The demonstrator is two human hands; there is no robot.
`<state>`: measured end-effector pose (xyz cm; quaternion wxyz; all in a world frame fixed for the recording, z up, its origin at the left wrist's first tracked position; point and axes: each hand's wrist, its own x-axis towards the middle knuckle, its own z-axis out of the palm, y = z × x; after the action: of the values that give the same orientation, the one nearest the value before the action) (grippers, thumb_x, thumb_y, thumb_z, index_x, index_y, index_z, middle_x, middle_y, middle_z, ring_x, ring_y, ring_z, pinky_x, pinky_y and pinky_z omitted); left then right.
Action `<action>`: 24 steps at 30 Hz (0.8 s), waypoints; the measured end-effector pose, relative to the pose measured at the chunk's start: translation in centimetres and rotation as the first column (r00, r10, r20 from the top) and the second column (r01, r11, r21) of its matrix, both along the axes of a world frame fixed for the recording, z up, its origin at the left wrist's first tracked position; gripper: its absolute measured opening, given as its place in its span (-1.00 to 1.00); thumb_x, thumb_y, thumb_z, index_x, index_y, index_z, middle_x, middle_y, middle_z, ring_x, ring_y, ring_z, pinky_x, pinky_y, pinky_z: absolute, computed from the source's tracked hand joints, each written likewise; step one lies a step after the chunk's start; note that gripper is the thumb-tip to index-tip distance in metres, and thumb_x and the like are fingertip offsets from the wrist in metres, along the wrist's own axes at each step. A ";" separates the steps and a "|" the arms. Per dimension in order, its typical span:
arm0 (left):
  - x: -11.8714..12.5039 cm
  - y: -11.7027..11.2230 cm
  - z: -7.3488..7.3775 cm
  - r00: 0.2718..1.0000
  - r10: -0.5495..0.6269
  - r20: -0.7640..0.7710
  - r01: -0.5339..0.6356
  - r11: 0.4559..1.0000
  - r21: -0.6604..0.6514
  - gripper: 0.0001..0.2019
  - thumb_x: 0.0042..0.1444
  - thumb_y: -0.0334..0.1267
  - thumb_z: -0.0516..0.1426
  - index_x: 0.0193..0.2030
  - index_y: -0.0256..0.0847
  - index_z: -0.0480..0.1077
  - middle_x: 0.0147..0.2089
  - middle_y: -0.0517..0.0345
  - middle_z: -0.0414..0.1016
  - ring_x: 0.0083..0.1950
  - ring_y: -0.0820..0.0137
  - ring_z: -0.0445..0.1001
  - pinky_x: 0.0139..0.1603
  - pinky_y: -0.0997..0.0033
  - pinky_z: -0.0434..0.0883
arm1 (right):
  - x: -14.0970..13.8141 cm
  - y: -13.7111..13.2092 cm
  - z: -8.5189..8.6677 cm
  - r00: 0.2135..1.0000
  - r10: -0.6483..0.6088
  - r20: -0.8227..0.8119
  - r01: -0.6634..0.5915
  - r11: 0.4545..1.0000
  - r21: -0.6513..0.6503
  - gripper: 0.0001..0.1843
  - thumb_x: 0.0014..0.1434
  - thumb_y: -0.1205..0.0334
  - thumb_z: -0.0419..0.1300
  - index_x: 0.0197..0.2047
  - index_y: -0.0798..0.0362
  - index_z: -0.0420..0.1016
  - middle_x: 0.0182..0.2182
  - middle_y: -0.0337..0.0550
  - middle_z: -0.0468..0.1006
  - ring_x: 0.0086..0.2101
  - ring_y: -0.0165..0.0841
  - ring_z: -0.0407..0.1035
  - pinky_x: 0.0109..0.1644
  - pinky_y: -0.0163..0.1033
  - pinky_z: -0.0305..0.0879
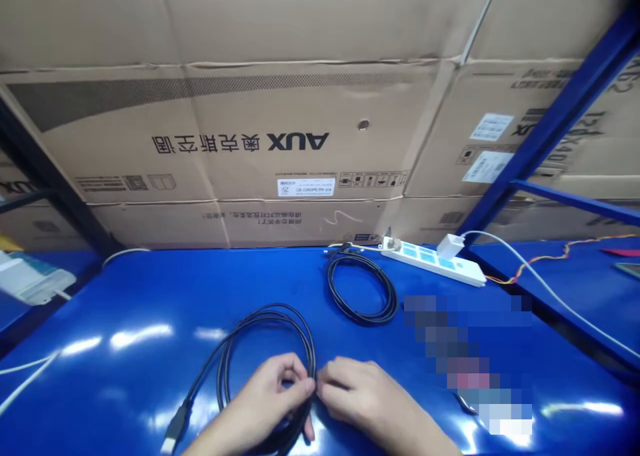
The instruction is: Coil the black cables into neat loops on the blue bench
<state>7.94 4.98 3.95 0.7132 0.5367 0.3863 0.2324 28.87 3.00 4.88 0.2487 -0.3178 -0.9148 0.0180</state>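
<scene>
Left hand (263, 395), right hand (363, 396): fingers narrow, both pinching coiled black USB cable (226, 369) at loop edge; tight pinch keeps loops even.

Glossy blue shelf (150, 296), two coiled black cables (367, 322), white power strip (430, 264)

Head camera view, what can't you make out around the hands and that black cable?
Head view:
Black cable coil: partly hidden by the left hand and right hand; its bottom is cut off by the lower edge.
Pixelated patch on the blue bench: blurred, contents unreadable.
Carton labels: print too small to read.
</scene>
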 end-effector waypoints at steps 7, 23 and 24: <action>0.0 -0.1 -0.5 0.999 0.028 0.022 -0.028 0.999 0.016 -0.61 0.19 0.16 0.20 -0.32 -0.10 0.23 -0.59 0.37 0.45 -0.56 0.46 0.43 -0.48 0.46 0.04 | -1.0 -0.6 -1.8 0.968 -0.210 -0.135 0.168 0.947 -0.273 -0.63 0.51 0.20 0.02 -0.32 0.05 0.51 -0.44 -0.18 0.58 -0.46 -0.38 0.44 -0.44 -0.35 0.25; -0.7 0.2 -1.3 0.998 -0.011 0.066 0.005 0.995 0.098 -0.47 0.05 0.29 0.28 -0.29 -0.12 0.24 -0.38 0.33 0.43 -0.52 0.52 0.40 -0.48 0.49 0.11 | -1.9 -0.9 0.0 0.610 -0.722 -0.327 -0.423 0.053 -0.905 -0.39 -0.03 -0.28 0.49 -0.35 0.16 0.55 -0.45 -0.16 0.63 -0.49 -0.45 0.49 -0.42 -0.41 0.42; -0.6 0.2 -1.3 0.997 -0.017 0.069 0.011 0.995 0.095 -0.47 0.04 0.30 0.28 -0.29 -0.11 0.23 -0.39 0.32 0.44 -0.52 0.50 0.41 -0.49 0.49 0.13 | -1.9 -1.0 0.1 0.605 -0.727 -0.325 -0.434 0.042 -0.900 -0.42 -0.03 -0.25 0.50 -0.35 0.16 0.56 -0.44 -0.16 0.63 -0.48 -0.45 0.49 -0.42 -0.42 0.42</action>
<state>7.35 5.14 2.67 0.7017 0.5641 0.3460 0.2639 26.98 2.02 4.93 0.3206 -0.4615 -0.3745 0.7375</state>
